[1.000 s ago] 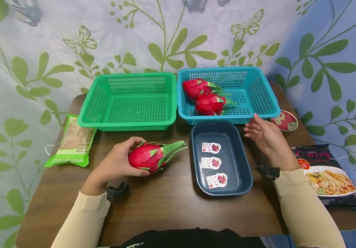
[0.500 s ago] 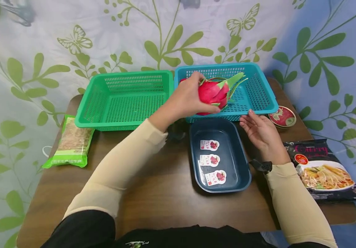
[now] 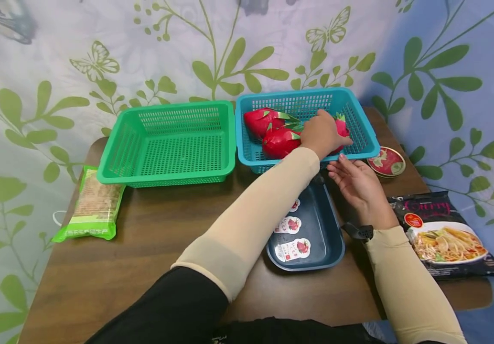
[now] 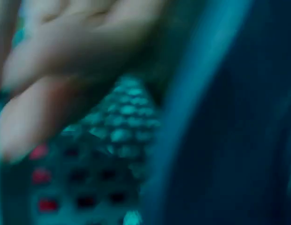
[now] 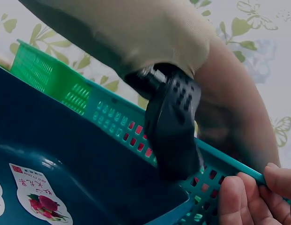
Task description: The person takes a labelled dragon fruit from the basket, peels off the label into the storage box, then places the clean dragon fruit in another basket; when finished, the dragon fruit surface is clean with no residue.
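My left hand reaches down into the blue basket and grips a dragon fruit, mostly hidden by the hand. To its left lie two red dragon fruits with green-tipped scales, a rear one and a front one. In the left wrist view, blurred fingers are inside the basket's perforated walls. My right hand holds the basket's front rim near its right corner. The right wrist view has the thumb at the rim and the other fingers below, outside the wall.
A green basket adjoins on the left. In front, partly under my left arm, stands a dark blue tray with dragon fruit stickers. A round red tin and a curry noodle packet lie right, a green-edged packet left.
My left hand has carried the dragon fruit from the table's left-middle over to the blue basket and down into its right part. The right hand has moved slightly to the basket's front rim.
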A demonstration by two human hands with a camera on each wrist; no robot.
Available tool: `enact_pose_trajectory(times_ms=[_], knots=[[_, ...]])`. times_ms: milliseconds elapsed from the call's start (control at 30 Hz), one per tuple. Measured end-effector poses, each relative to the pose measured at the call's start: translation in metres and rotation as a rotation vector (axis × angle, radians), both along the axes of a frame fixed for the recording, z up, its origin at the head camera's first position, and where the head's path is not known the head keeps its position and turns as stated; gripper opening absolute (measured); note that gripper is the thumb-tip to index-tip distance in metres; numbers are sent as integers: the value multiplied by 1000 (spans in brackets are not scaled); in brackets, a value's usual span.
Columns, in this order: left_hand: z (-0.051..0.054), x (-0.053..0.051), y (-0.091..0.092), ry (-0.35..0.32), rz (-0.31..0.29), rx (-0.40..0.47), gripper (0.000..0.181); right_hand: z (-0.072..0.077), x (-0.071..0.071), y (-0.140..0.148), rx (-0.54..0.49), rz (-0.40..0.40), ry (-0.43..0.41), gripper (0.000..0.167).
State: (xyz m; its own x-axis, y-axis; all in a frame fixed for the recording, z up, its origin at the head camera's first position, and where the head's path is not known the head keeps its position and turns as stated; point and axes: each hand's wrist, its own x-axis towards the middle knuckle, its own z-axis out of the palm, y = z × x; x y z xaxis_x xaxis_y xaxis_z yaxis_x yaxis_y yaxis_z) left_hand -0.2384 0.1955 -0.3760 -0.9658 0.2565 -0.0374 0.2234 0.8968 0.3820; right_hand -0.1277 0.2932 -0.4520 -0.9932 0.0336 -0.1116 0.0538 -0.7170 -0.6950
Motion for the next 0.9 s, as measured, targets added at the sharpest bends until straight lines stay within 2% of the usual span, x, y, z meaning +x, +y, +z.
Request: enact_pose_trajectory(times_ms=[33, 133, 267, 367, 500, 600, 733, 800, 900], knots=[[-4, 2, 4, 13, -3, -27, 86, 0, 0, 0, -5, 4, 2, 12], [-11, 4, 12, 55, -63, -152, 85, -1, -1, 0, -16, 1, 15, 11], [-16, -1, 14, 85, -104, -265, 103, -3, -3, 0, -1, 8, 26, 10], [-17, -5, 10, 87, -110, -305, 116, -4, -4, 0, 19, 23, 25, 10], [-12, -5, 0, 123, -164, -341, 121, -5, -6, 0, 32, 31, 34, 11], [-2, -3, -13, 178, -245, -352, 118, -5, -5, 1, 36, 25, 42, 11], [17, 1, -42, 249, -367, -351, 112, -3, -1, 5, 28, 7, 37, 11], [29, 3, -68, 300, -414, -352, 110, -2, 1, 7, 45, -6, 27, 12], [45, 4, -121, 402, -465, -319, 105, 2, 8, 13, 136, -43, -8, 15]])
